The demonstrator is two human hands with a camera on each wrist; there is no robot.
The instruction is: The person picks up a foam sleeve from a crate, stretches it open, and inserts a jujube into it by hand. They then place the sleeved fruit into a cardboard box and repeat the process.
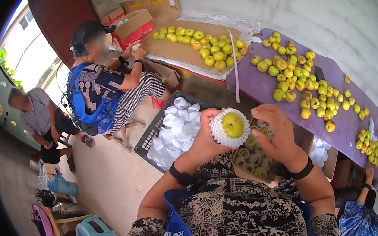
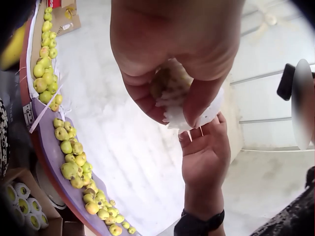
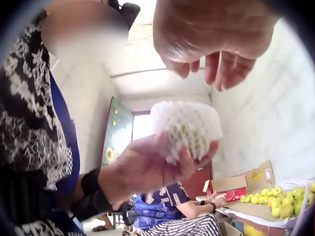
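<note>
Left hand (image 1: 203, 142) is curling round a round, yellow-green fruit (image 1: 233, 125) that is sitting in a white foam-mesh sleeve (image 1: 218, 132), top showing; right hand (image 1: 276, 129) is hovering just beside it, fingers loosely extended, gripping nothing. I'm judging the fruit firm and fairly light, probably bruising easily; the soft, springy sleeve should be giving good grip, so I'd be holding the netted sides. Left of the left hand, a black plastic crate (image 1: 146, 149) is holding white foam sleeves (image 1: 176, 128); below the right hand, a brown cardboard box (image 2: 45, 189) is holding netted fruits (image 2: 33, 205).
</note>
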